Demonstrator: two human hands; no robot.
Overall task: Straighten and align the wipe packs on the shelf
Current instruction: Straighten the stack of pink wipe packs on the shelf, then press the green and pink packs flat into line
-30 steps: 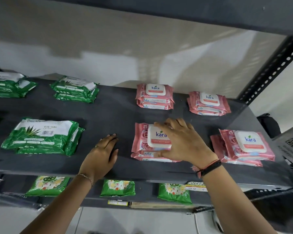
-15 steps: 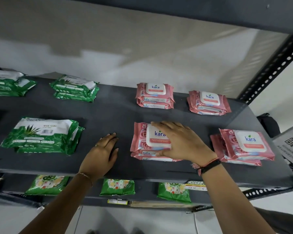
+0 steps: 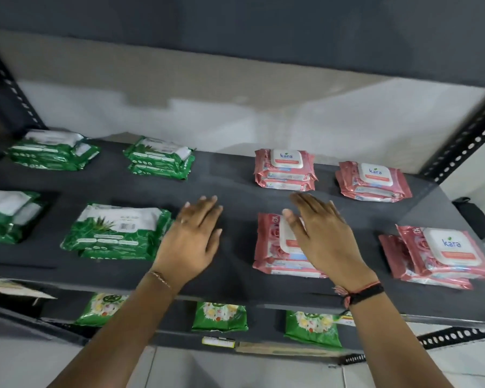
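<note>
Pale wall (image 3: 235, 88) behind dark slotted upright (image 3: 465, 138)

Glossy plastic wipe packs (image 3: 280, 247) (crinkled) on matt shelf (image 3: 230, 186).

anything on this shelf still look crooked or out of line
Yes. The front right pink stack is askew: its top pack is turned and slid off the pack below, whose left end sticks out. The front green stack is slightly offset too. The back pink stacks look neat.

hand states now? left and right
Left hand: open, flat over the bare shelf, holding nothing.
Right hand: open, fingers extended over the front pink pack, not gripping.
</note>
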